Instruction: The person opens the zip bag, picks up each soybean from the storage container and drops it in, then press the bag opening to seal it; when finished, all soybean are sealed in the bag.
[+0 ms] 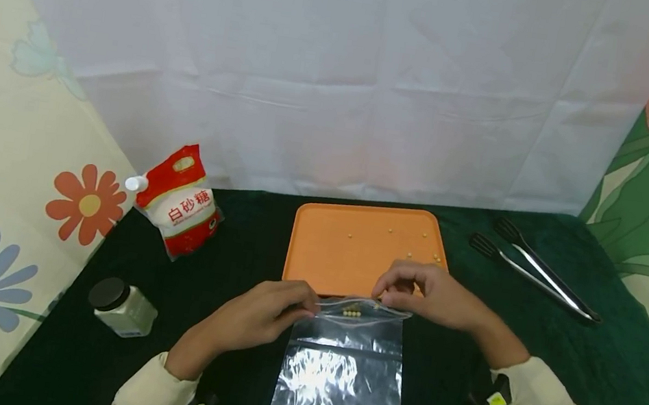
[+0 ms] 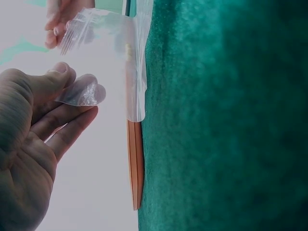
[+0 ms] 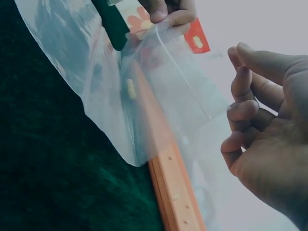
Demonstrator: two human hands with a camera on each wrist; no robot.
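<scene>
A clear zip bag lies on the dark green cloth, its mouth raised and parted at the tray's near edge. My left hand pinches the left side of the mouth between thumb and fingers, as the left wrist view also shows. Several small yellow balls sit in a row inside the bag. My right hand hovers at the mouth's right side, fingers bent, with nothing visible between thumb and forefinger in the right wrist view. Just below its fingertips is one more ball.
Behind the bag an orange tray bears several loose yellow balls. A red and white sugar pouch with a white cap stands at the left, above a black-lidded jar lying tilted. Metal tongs lie at the right.
</scene>
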